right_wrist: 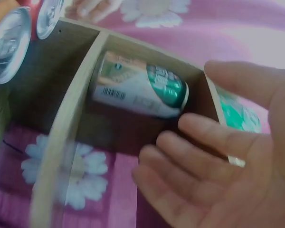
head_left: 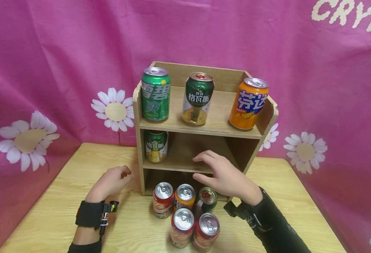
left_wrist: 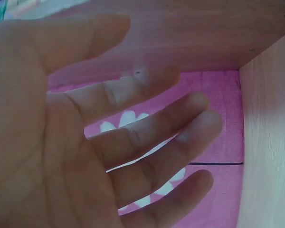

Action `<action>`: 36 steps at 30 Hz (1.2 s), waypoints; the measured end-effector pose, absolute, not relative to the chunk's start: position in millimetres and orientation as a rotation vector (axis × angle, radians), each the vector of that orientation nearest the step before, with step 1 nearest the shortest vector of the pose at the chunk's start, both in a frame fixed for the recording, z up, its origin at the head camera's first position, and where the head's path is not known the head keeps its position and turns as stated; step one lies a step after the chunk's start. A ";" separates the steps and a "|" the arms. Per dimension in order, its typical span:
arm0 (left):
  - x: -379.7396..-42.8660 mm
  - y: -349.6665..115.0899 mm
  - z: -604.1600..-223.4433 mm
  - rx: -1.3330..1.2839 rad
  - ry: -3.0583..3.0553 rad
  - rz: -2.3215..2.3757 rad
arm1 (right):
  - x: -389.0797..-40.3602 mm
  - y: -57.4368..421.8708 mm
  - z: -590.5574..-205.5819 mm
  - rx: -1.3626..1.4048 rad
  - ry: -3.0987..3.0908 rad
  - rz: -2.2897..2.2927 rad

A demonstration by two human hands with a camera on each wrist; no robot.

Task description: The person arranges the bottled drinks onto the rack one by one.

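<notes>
My right hand (head_left: pixel 228 175) hovers in front of the shelf's middle level, fingers spread and nothing in its grasp. On that level, at the left end, stands a green and gold can (head_left: pixel 156 147); the right wrist view shows the same can (right_wrist: pixel 140 85) beyond my fingertips. Left of the wooden shelf (head_left: pixel 201 131), my left hand (head_left: pixel 110 181) is held over the table with loosely bent, empty fingers. Below my right hand, at the shelf's foot, are a dark green can (head_left: pixel 207 198), an orange can (head_left: pixel 184 196) and a red can (head_left: pixel 163 200).
Along the top level stand a bright green can (head_left: pixel 155 95), another green and gold can (head_left: pixel 198 98) and an orange can with blue lettering (head_left: pixel 248 103). Two reddish cans (head_left: pixel 182 228) sit nearest me on the wooden table (head_left: pixel 131 225). A pink flowered cloth (head_left: pixel 77 42) hangs behind.
</notes>
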State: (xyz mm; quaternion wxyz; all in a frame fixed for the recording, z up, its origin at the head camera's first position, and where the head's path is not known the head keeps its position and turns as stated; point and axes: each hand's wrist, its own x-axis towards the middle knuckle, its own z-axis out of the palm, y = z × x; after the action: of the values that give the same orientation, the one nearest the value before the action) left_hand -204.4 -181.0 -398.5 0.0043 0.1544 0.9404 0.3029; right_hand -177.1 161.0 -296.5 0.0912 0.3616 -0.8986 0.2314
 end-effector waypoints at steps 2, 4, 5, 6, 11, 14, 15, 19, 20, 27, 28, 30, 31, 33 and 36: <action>-200.7 -181.1 -398.9 0.507 2.938 0.926 | -169.9 175.3 -304.0 1.095 -2.640 0.759; -198.0 -181.9 -400.0 0.519 2.932 0.908 | -162.7 188.4 -312.6 1.092 -2.633 0.819; -197.1 -182.9 -401.0 0.516 2.930 0.901 | -159.3 194.3 -317.3 1.081 -2.643 0.840; -196.4 -183.9 -401.6 0.515 2.932 0.895 | -156.5 199.7 -322.3 1.070 -2.655 0.857; -197.7 -186.3 -405.7 0.476 2.941 0.882 | -145.6 222.0 -349.5 1.116 -2.704 0.973; -199.7 -187.0 -407.5 0.484 2.929 0.880 | -141.9 228.5 -366.0 1.197 -2.705 1.069; -200.3 -187.2 -408.1 0.485 2.927 0.880 | -141.1 229.6 -371.1 1.225 -2.702 1.084; -201.6 -188.7 -410.6 0.472 2.926 0.881 | -139.8 229.3 -389.1 1.328 -2.671 1.147; -201.5 -189.1 -411.2 0.465 2.924 0.882 | -139.0 228.9 -392.6 1.354 -2.658 1.148; -202.1 -189.9 -411.2 0.465 2.928 0.875 | -127.9 225.3 -408.3 1.353 -2.704 1.184; -202.3 -189.9 -411.0 0.466 2.929 0.874 | -126.1 225.5 -410.1 1.325 -2.733 1.195; -202.8 -189.8 -410.7 0.467 2.931 0.870 | -121.8 225.8 -413.4 1.220 -2.833 1.212; -202.9 -189.7 -410.6 0.463 2.929 0.868 | -119.6 225.8 -415.3 1.157 -2.887 1.201; -203.1 -189.6 -411.1 0.457 2.928 0.866 | -115.8 225.0 -419.7 1.047 -2.971 1.187; -203.2 -190.0 -412.2 0.450 2.922 0.866 | -112.3 223.3 -428.0 0.979 -2.997 1.176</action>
State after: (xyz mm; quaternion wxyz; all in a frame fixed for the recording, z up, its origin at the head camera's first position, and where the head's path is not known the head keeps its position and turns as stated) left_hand -203.2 -190.0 -412.2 0.0304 0.1461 0.9481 0.2809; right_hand -112.3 223.3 -428.0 -0.1117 0.2891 -0.8850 0.3473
